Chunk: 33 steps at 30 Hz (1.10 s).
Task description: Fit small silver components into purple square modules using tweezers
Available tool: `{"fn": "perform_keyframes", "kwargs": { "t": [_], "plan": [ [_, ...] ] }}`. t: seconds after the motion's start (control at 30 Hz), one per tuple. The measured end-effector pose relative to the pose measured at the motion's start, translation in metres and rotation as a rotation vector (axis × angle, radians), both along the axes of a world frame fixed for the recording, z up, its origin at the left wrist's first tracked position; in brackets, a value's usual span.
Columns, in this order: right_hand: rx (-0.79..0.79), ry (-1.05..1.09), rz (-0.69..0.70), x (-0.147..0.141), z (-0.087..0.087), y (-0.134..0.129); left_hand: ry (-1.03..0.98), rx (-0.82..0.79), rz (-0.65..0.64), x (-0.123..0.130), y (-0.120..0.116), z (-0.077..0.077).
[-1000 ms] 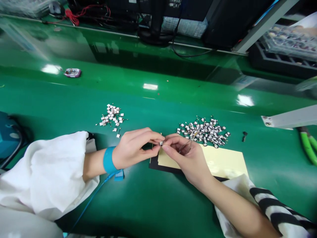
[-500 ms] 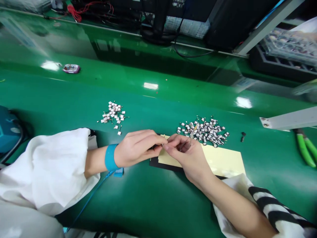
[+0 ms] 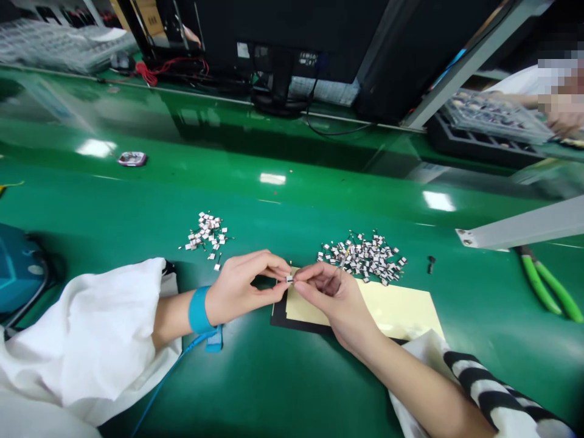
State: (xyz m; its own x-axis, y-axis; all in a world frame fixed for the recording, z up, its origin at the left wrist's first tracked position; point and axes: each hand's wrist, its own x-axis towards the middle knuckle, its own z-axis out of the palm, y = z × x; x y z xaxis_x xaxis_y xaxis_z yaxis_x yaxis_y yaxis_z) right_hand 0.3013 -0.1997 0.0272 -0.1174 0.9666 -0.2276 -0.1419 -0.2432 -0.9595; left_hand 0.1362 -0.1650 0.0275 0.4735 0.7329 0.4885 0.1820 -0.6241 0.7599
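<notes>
A tiny white-and-black part with a thin wire lead is pinched between the thumb and forefinger of my left hand. My right hand has its thumb and forefinger closed right beside that part, seemingly touching it. A thin stick-like tool pokes up from the curled fingers of my right hand, mostly hidden. Under the hands lies a pale yellow sheet on a black board. Beyond my right hand spreads a large pile of similar parts; a smaller pile sits beyond my left hand.
Green-handled pliers lie at the right by a white metal bracket. A small black piece is nearer. A teal device stands left. A blue cord trails from my left wristband. Another person's hand shows far right.
My left fingers have opened out around the small part, which now shows between the fingertips. The view has tilted up, so the table things sit lower in the picture.
</notes>
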Motion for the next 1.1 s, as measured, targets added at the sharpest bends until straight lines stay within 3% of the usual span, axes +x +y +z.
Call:
{"fn": "perform_keyframes", "kwargs": {
  "t": [0.23, 0.47, 1.1],
  "plan": [
    [0.033, -0.111, -0.002, -0.0009, -0.0031, -0.0019, -0.008, 0.027, -0.037, -0.0009, 0.0005, -0.001],
    [0.062, -0.151, 0.099, -0.0006, 0.0008, -0.0009, 0.048, 0.09, -0.025, 0.0008, 0.0015, 0.0],
    [0.126, -0.212, 0.108, -0.0016, 0.0014, -0.003, 0.092, 0.087, 0.01, 0.0011, 0.0027, 0.0043]
  ]
}}
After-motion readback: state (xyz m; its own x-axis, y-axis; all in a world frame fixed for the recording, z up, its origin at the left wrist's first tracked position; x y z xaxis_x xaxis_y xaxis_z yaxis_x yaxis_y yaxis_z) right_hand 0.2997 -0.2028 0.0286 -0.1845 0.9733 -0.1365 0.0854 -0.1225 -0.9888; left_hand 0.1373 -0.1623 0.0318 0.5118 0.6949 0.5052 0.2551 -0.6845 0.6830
